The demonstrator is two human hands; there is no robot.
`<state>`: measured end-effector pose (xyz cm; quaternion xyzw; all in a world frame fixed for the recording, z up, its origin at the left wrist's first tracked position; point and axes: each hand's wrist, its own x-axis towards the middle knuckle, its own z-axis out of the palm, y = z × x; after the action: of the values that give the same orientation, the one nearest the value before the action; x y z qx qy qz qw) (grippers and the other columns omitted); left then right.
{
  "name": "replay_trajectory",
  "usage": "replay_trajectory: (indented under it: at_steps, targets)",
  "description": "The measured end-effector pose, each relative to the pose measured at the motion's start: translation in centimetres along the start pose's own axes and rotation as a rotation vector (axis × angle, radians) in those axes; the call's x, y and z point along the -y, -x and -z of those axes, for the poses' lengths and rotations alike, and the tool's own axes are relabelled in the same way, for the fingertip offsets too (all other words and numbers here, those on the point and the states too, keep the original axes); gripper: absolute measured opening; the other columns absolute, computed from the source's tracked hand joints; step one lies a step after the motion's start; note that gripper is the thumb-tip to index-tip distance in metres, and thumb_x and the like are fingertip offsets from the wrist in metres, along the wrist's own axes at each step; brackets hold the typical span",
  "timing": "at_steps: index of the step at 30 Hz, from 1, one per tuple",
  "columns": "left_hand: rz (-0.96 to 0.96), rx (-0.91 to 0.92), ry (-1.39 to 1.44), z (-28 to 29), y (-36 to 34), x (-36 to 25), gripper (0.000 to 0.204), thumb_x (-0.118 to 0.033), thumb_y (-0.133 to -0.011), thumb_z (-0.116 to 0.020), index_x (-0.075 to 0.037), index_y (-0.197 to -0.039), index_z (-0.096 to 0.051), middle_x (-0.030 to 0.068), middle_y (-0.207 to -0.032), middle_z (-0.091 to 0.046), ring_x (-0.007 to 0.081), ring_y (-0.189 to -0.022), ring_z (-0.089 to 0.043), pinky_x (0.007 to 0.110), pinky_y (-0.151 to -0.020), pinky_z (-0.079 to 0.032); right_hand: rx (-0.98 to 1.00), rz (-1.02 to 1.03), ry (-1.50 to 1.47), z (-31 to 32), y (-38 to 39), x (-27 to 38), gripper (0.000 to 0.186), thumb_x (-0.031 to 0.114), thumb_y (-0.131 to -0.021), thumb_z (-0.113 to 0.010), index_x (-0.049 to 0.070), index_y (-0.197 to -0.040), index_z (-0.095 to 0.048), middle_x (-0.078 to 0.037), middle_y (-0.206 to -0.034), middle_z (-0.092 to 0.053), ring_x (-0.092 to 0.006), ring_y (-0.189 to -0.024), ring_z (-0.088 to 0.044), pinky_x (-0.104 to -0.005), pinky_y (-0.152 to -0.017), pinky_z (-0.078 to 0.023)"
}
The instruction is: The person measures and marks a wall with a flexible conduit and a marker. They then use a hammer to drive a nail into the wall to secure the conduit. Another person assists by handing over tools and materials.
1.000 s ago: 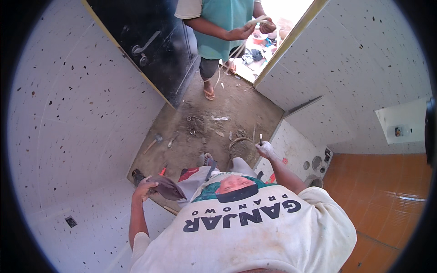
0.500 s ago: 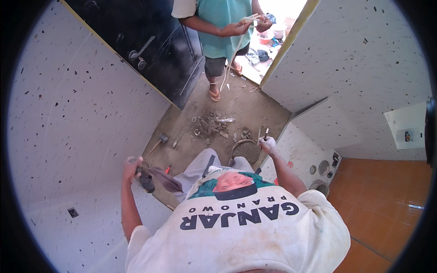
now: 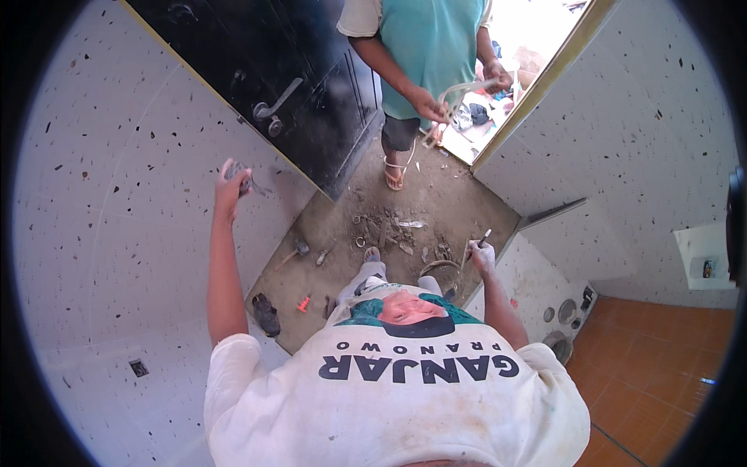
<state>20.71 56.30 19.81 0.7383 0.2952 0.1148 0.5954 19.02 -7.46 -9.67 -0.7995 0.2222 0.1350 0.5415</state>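
Note:
My left hand is raised beside the speckled wall at left. Its fingers close round a dark grey crumpled thing, its kind unclear. Lower at right, my dusty, pale-smeared right hand grips a tool with a dark, white-tipped handle. A thin strip, perhaps the tool's blade seen edge-on, stands by the fingers. Just left of that hand is the rim of a round bucket, mostly hidden by my body. A heap of broken rubble lies on the floor ahead.
A co-worker in a teal shirt stands at the doorway, holding a pale cord. The dark door stands open. A hammer, a red-orange tool and a dark shoe-like item lie on the floor at left.
My left hand has risen from near the dark floor item to higher on the left wall. My body has straightened, now covering most of the bucket. The co-worker's hands have lowered with the cord.

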Motion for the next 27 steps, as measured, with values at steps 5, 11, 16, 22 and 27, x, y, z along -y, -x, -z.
replay_trajectory:
  at_steps: [5,11,16,22,27]
  targets:
    - [-0.151,0.024,-0.097,-3.0,-7.6,-3.3,0.086,-0.018,-0.073,-0.073,-0.001,-0.147,-0.032,0.0096,-0.107,-0.059,0.0139,-0.081,-0.059,0.027,-0.062,-0.053,-0.046,0.023,0.039,-3.4,-0.8,4.1,0.024,0.023,-0.089,-0.064,0.000,-0.088,-0.070,-0.004,-0.070,-0.065,-0.0119,-0.063,-0.061,-0.0280,-0.060,-0.048]
    - [-0.186,-0.047,-0.070,-4.3,-8.4,-3.9,0.080,-0.012,-0.072,-0.071,0.001,-0.143,-0.037,0.0092,-0.106,-0.058,0.0115,-0.075,-0.056,0.025,-0.058,-0.048,-0.104,-0.076,-0.025,-5.5,2.0,7.6,0.025,0.023,-0.088,-0.065,-0.001,-0.094,-0.070,-0.005,-0.071,-0.066,-0.0123,-0.064,-0.062,-0.0276,-0.060,-0.049]
    - [-0.208,-0.071,-0.067,-4.8,-8.4,-3.7,0.071,-0.008,-0.074,-0.068,0.000,-0.139,-0.043,0.0081,-0.108,-0.057,0.0100,-0.073,-0.054,0.023,-0.059,-0.046,-0.095,-0.117,0.028,-6.9,2.7,6.3,0.024,0.024,-0.087,-0.063,0.001,-0.088,-0.071,-0.006,-0.069,-0.067,-0.0140,-0.064,-0.063,-0.0300,-0.062,-0.050]
    - [-0.248,-0.055,-0.061,-5.2,-7.9,-1.8,0.062,-0.008,-0.076,-0.068,-0.006,-0.135,-0.048,0.0067,-0.114,-0.057,0.0117,-0.083,-0.057,0.024,-0.063,-0.050,-0.097,-0.081,0.135,-9.2,1.7,9.9,0.027,0.028,-0.086,-0.062,0.002,-0.087,-0.071,-0.007,-0.069,-0.068,-0.0163,-0.066,-0.065,-0.0321,-0.063,-0.050]
    - [-0.219,0.049,0.059,-5.9,-6.7,-1.6,0.054,0.002,-0.077,-0.065,-0.002,-0.129,-0.052,0.0042,-0.100,-0.059,0.0083,-0.071,-0.054,0.022,-0.063,-0.047,-0.087,-0.019,0.127,-10.3,1.6,13.0,0.030,0.030,-0.088,-0.062,0.002,-0.092,-0.070,-0.007,-0.071,-0.068,-0.0166,-0.065,-0.065,-0.0325,-0.061,-0.050]
